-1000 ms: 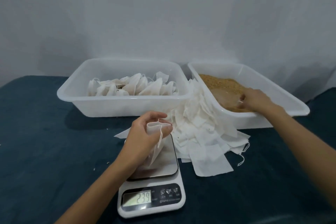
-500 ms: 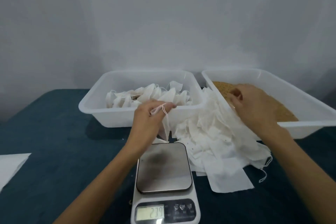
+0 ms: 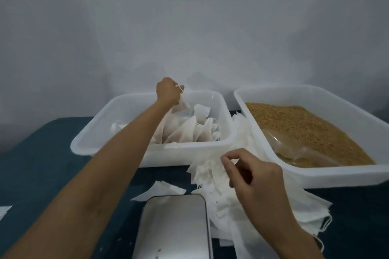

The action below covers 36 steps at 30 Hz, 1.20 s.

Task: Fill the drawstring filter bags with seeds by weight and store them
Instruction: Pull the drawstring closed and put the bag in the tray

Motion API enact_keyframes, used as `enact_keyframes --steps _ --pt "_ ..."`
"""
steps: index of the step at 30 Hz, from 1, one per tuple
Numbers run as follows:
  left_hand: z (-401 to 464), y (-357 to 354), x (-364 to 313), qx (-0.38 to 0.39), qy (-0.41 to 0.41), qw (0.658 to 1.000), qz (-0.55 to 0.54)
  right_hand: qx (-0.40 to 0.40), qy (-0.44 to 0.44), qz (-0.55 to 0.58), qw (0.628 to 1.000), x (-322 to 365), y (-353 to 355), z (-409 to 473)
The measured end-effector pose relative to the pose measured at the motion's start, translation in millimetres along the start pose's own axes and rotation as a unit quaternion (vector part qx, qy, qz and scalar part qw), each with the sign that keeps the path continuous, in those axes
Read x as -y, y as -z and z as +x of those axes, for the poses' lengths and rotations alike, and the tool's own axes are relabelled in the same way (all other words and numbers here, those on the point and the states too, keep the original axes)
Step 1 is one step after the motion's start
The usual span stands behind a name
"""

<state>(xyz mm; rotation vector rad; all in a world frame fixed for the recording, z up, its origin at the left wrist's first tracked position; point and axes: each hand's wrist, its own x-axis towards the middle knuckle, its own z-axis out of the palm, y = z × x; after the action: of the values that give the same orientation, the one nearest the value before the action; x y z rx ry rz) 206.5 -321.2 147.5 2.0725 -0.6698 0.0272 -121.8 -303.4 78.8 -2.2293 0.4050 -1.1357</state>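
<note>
Right now the left hand [image 3: 168,93] is reaching out over the left white tub [image 3: 109,139] at about eleven o'clock, pinching a filled filter bag [image 3: 182,104] by its drawstring so the pouch is dangling just above the other filled bags [image 3: 189,130] lying inside. Nearer, at about four o'clock, the right hand [image 3: 255,176] is hovering over the heap of empty bags [image 3: 212,176] on the bench [image 3: 42,164], its fingers curling; whether they are already nipping a sheet is hard to tell. Seeds [image 3: 305,124] are filling the right tub [image 3: 315,176] at two o'clock, and the scale's steel platter [image 3: 174,225] is sitting bare at six.

The filled bag is probably handling as a light, floppy pouch, so the cord is the sensible hold. An empty bag is thin and limp and clinging to its neighbours; pinching one corner or the mouth edge should be peeling it free.
</note>
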Motion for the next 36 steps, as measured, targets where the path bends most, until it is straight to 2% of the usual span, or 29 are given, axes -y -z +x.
enact_keyframes --steps 4,9,14,17,19,22,24,27,30,31,34,36 --pt "40.8 -30.7 7.7 0.04 0.05 0.99 0.123 -0.005 0.03 -0.026 0.999 -1.3 -0.6 -0.7" --pt "55.8 -60.1 11.8 0.077 0.081 0.975 0.194 -0.007 0.041 -0.033 0.999 -4.2 0.9 0.4" --pt "44.0 -67.4 12.5 0.133 0.1 0.973 0.158 -0.02 0.015 -0.025 0.999 -6.1 6.3 2.2" --pt "24.3 -55.6 -4.1 0.117 0.037 0.975 0.184 -0.04 -0.007 -0.022 0.999 -10.7 9.8 5.6" --pt "6.3 -44.7 -20.0 0.059 -0.067 0.976 0.197 -0.056 -0.023 -0.019 0.998 -14.5 10.2 7.7" --pt "-55.4 -22.2 -40.5 0.009 -0.193 0.976 0.098 -0.065 -0.046 -0.009 0.997 -18.4 10.7 8.7" --pt "-111.2 -2.1 -38.8 0.045 -0.261 0.963 0.053 -0.073 -0.053 0.0 0.996 -21.0 11.4 9.0" --pt "-180.9 22.5 -16.3 0.124 -0.358 0.917 0.124 -0.084 -0.06 0.02 0.995 -22.9 12.5 10.6" --pt "-212.8 32.7 6.6 0.204 -0.379 0.869 0.243 -0.089 -0.054 0.025 0.994 -22.2 11.3 10.7" --pt "-217.6 36.0 11.6 0.215 -0.375 0.864 0.257 -0.087 -0.053 0.025 0.994 -22.1 10.0 10.6" --pt "-226.6 60.7 22.9 0.159 -0.352 0.892 0.237 -0.072 -0.054 0.02 0.996 -24.3 7.1 8.9" --pt "-227.9 83.0 41.6 0.143 -0.304 0.905 0.261 -0.062 -0.051 0.016 0.997 -24.9 5.7 7.8"
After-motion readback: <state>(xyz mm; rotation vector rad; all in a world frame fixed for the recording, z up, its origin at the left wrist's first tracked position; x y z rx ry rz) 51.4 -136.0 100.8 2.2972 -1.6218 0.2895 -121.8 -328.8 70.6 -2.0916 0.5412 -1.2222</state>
